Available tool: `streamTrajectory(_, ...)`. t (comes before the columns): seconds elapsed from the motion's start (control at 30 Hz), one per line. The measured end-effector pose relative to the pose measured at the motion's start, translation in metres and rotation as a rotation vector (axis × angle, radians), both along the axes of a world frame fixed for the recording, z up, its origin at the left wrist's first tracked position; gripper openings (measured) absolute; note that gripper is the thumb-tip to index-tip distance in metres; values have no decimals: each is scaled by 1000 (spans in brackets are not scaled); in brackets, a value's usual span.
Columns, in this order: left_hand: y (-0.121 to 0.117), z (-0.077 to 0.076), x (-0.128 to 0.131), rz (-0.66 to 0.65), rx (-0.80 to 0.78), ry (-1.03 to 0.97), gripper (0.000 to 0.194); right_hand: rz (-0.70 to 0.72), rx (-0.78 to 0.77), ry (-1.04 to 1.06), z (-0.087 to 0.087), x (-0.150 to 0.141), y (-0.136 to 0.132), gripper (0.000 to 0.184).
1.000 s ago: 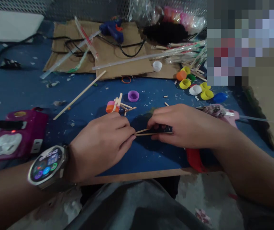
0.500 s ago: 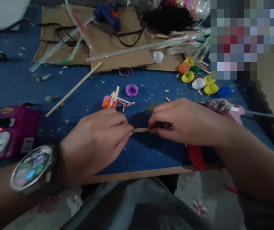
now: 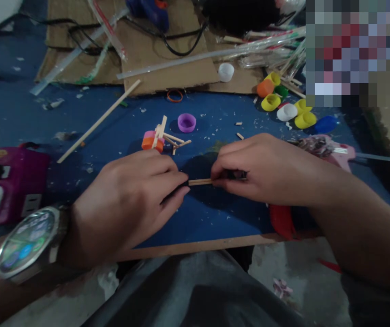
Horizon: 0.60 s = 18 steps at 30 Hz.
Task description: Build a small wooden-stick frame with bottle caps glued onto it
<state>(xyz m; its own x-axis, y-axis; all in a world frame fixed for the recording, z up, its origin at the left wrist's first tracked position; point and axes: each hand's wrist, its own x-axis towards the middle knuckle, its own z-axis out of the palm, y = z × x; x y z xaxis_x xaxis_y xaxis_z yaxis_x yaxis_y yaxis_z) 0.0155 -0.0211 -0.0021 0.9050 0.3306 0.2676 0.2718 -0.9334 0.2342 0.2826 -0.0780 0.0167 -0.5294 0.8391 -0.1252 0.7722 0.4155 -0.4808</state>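
Two thin wooden sticks [image 3: 200, 182] lie side by side between my hands, just over the blue tabletop. My left hand [image 3: 130, 197], with a smartwatch on its wrist, is closed at their left end, the thumb a little lower than the forefinger. At the right end my right hand [image 3: 259, 170] pinches the sticks between thumb and fingers. Something dark under its palm I cannot make out. Beyond my left hand stands a small assembly of stick pieces [image 3: 162, 131] with orange and pink bottle caps [image 3: 152, 141]. A purple cap [image 3: 186, 122] sits beside it.
A long stick [image 3: 99, 121] lies at left near a purple power socket box [image 3: 7, 181]. Several caps [image 3: 286, 111] and a pink glue gun [image 3: 343, 152] are at right. A blue glue gun [image 3: 150, 13] and its cable rest on cardboard [image 3: 170, 75]. Red-handled tool [image 3: 281, 220] near front edge.
The view has shifted slightly, so the things at the back sit higher. My left thumb and forefinger have parted a little; my right hand keeps its pinch on the sticks.
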Motion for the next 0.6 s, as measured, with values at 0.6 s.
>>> streamTrajectory(0.6, -6, -5, 5, -191, 43, -23, 26, -6, -11, -1, -1, -1, 1, 13)
